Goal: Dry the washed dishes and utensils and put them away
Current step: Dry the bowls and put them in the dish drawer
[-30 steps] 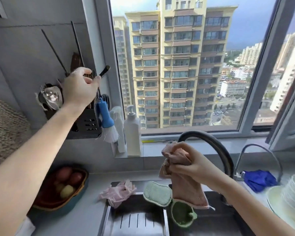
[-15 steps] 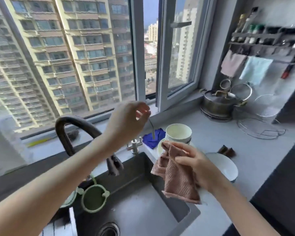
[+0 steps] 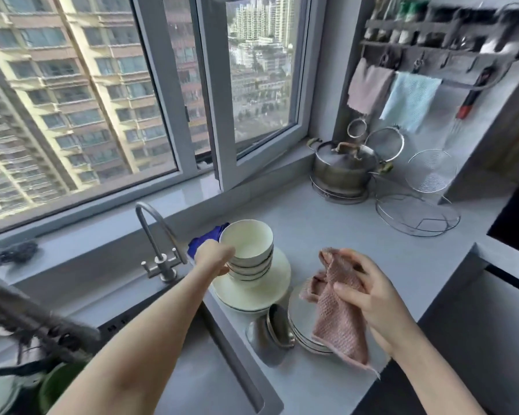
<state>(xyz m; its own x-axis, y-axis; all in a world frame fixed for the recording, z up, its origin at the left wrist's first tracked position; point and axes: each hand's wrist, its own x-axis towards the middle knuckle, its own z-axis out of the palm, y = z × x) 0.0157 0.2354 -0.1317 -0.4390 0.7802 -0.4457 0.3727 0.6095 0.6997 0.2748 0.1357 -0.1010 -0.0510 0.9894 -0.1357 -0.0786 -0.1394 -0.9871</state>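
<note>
From my remote seat I see the left forearm [image 3: 150,333] and right forearm [image 3: 426,372] bare right up to the frame's lower edge. The left hand [image 3: 214,256] and right hand [image 3: 372,298] are ungloved.

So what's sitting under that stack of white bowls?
The bowls stand on a pile of cream plates on the counter. The plates' centres are covered, so their count is unclear.

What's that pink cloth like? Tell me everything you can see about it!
The pink cloth looks soft, with a bumpy waffle weave and a darker stitched edge. The right hand grips it, bunched up at the top, while the rest hangs down loose in front of a stack of plates on the counter.
</note>
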